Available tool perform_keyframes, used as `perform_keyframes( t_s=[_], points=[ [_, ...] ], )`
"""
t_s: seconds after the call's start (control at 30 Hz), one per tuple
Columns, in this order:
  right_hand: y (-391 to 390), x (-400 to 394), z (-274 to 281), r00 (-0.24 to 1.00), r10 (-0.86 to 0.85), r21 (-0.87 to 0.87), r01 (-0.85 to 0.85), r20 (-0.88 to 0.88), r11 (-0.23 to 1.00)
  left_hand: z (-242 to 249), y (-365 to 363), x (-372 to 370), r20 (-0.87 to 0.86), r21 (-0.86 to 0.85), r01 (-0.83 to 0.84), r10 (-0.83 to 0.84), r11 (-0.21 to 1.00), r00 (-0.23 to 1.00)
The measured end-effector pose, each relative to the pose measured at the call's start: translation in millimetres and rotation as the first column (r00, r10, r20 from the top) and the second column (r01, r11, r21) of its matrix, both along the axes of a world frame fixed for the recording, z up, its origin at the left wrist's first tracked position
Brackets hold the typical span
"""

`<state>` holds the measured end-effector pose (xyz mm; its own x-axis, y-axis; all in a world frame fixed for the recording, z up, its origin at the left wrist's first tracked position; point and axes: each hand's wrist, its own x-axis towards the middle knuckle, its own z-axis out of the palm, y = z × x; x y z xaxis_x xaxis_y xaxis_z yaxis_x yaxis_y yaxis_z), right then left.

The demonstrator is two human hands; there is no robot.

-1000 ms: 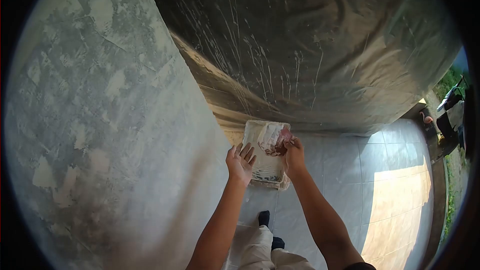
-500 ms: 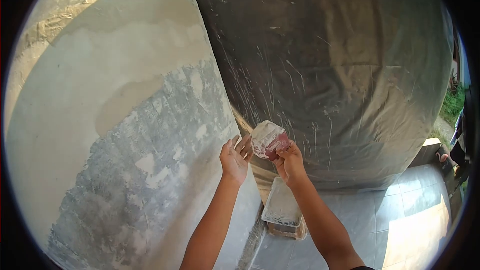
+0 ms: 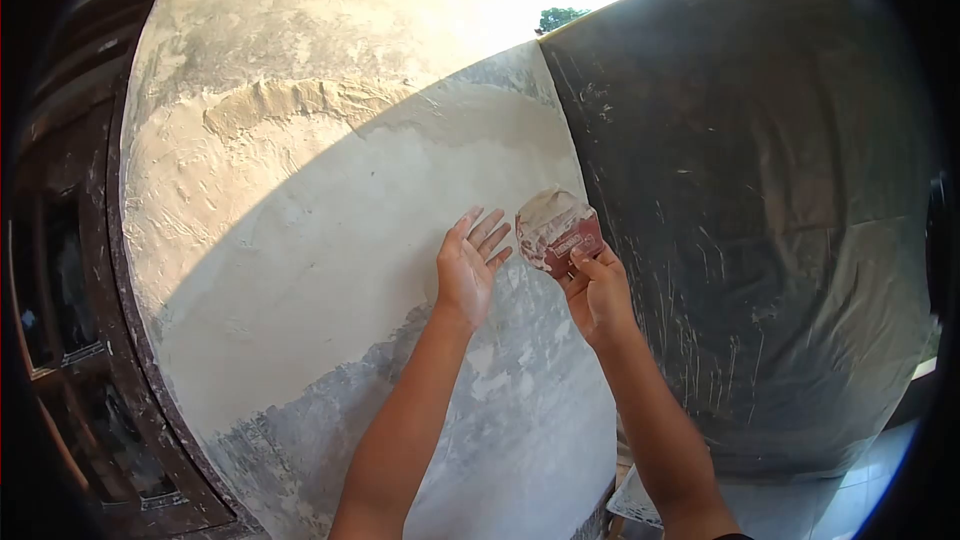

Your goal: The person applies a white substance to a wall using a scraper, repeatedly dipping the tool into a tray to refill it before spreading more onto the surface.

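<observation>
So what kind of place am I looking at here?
Likely an outdoor building site mid-plastering: a half-skimmed wall, dark plastic sheeting masking the next surface, and a putty-laden scraper in the right hand.

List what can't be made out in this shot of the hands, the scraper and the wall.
- Scraper, head view: its handle is hidden inside the right hand; the putty smear covers the blade face.
- Left hand: seen from the back, so palm contact with the plastered wall cannot be told.
- Plastic sheet: what lies behind it is covered.
- Tray: mostly behind the right forearm and cut off by the bottom edge.
</observation>
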<state>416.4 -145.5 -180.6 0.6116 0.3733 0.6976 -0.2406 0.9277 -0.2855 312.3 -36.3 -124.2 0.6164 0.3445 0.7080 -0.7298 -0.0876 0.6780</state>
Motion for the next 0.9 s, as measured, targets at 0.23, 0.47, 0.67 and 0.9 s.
perform_keyframes(
  t_s=[0.23, 0.47, 0.67, 0.9],
  points=[
    [39.7, -94.4, 70.6, 0.994, 0.062, 0.093, -0.071, 0.093, 0.993, 74.8, 11.8, -114.7, 0.146, 0.173, -0.321, 0.298, 0.931, 0.943],
    [71.2, -198.5, 113.9, 0.931, -0.211, 0.093, 0.191, 0.299, 0.977, 127.7, 19.3, -246.2, 0.675, 0.387, -0.921, 0.665, 0.052, 0.321],
    [81.5, -274.9, 152.7, 0.501, -0.811, 0.282, 0.766, 0.302, 0.578, 150.5, 26.4, -330.7, 0.948, 0.115, -0.634, 0.274, -0.765, -0.159],
    [125.5, -324.1, 187.6, 0.287, -0.956, 0.452, 0.845, 0.065, 0.284, 152.5, 51.4, -346.7, 0.931, 0.049, -0.659, 0.274, -0.751, -0.243]
  ],
)
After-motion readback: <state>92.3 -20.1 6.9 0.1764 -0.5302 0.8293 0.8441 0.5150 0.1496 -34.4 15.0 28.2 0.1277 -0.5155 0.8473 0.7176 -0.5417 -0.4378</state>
